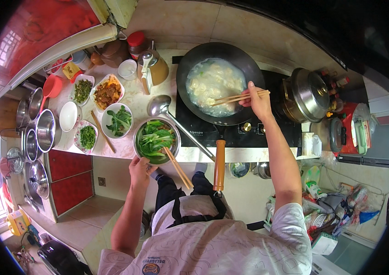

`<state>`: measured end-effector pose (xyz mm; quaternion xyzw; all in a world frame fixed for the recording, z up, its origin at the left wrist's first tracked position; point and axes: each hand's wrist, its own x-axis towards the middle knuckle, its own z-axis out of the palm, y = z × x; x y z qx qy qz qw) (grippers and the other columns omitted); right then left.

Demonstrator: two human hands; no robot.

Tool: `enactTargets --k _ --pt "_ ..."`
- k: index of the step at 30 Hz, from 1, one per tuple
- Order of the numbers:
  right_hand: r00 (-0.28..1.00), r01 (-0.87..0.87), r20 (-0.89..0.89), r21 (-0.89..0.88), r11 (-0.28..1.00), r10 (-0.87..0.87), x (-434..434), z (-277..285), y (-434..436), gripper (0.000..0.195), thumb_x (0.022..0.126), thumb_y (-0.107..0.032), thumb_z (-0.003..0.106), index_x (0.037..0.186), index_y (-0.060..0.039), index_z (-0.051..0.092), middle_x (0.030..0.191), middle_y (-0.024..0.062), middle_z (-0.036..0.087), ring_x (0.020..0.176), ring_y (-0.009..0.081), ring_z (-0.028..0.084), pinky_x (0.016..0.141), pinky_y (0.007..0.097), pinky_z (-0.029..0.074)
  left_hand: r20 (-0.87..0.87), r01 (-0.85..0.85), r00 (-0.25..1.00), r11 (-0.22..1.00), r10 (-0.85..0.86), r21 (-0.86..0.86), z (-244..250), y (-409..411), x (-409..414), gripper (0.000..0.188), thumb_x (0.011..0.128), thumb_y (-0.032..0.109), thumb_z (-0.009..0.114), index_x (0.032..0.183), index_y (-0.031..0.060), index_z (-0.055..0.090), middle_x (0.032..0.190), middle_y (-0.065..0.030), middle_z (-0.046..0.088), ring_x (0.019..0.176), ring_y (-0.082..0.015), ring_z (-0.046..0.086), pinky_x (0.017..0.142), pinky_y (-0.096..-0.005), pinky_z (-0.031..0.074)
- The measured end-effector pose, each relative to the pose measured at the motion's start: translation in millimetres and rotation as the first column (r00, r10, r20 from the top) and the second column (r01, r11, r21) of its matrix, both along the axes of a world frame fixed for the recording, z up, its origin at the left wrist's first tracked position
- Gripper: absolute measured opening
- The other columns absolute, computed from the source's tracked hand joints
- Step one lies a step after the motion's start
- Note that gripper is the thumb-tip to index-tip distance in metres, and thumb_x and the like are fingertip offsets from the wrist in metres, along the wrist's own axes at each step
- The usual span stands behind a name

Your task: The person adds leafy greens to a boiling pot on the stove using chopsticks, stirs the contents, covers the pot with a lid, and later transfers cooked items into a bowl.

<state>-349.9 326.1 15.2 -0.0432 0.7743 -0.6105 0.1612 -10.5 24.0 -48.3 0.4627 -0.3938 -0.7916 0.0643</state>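
My right hand (258, 103) grips a pair of wooden chopsticks (235, 97), their tips in the cloudy, bubbling liquid of a black wok (187, 103). Pale dumplings (211, 80) float there. The wok sits on a black cooktop (198, 137), and its wooden handle (219, 165) points towards me. My left hand (141, 172) holds the near rim of a stainless steel bowl (178, 139) at the counter's front edge. Leafy greens (156, 137) fill that bowl, and a second pair of chopsticks (178, 168) leans out over its rim.
A steel ladle (160, 105) lies between bowl and wok, its handle reaching the counter edge. Left of it stand a white bowl of greens (118, 120), a dish of reddish food (107, 92) and a jug (156, 67). A lidded steel pot (306, 94) stands right of the wok.
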Motion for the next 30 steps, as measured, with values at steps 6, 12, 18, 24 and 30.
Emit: enactTargets --k 6,12,18,24,30 --pt "0.988 -0.018 0.152 -0.029 0.999 0.022 -21 -1 -2 0.058 0.1 -0.049 0.046 0.086 0.004 0.064 0.074 0.0135 0.067 0.059 0.0204 0.069 0.051 0.0272 0.056 0.081 0.134 0.988 0.991 -0.133 -0.013 16 9 -15 0.029 0.082 0.0 0.052 0.108 0.0042 0.064 0.092 -0.0029 0.066 0.082 -0.0131 0.066 0.068 -0.0337 0.061" --pt "0.943 -0.039 0.329 -0.055 0.998 0.055 -34 -5 -6 0.058 0.1 -0.052 0.044 0.089 0.0016 0.063 0.078 0.0144 0.068 0.062 0.0208 0.069 0.05 0.0271 0.055 0.094 0.171 0.981 0.985 -0.168 -0.026 21 22 -38 0.03 0.081 0.001 0.053 0.108 0.0044 0.065 0.092 -0.0007 0.063 0.078 -0.0096 0.061 0.065 -0.0318 0.059" --pt "0.899 0.021 0.437 -0.141 0.99 0.044 -39 -15 -10 0.057 0.101 -0.05 0.042 0.089 0.001 0.063 0.076 0.0136 0.067 0.062 0.0204 0.069 0.049 0.0264 0.055 0.125 0.192 0.975 0.979 -0.184 -0.062 29 29 -59 0.028 0.083 0.002 0.054 0.108 0.0046 0.066 0.093 -0.0015 0.062 0.083 -0.0133 0.062 0.068 -0.0343 0.058" --pt "0.895 0.049 0.443 -0.237 0.97 0.063 -28 -10 -21 0.054 0.101 -0.049 0.045 0.086 0.0001 0.062 0.071 0.0112 0.064 0.056 0.0201 0.067 0.048 0.0264 0.055 0.114 0.195 0.976 0.979 -0.187 -0.061 27 29 -71 0.028 0.083 0.003 0.054 0.109 0.0035 0.065 0.097 -0.0035 0.063 0.086 -0.0153 0.063 0.071 -0.0378 0.059" --pt "0.946 -0.06 0.292 -0.274 0.96 0.143 5 13 -34 0.055 0.102 -0.046 0.043 0.083 0.0024 0.062 0.071 0.0134 0.065 0.056 0.0219 0.068 0.049 0.0277 0.055 0.092 0.167 0.983 0.984 -0.16 -0.069 23 28 -74 0.029 0.083 0.002 0.054 0.109 0.0028 0.065 0.101 -0.0053 0.064 0.085 -0.0172 0.065 0.066 -0.0363 0.061"
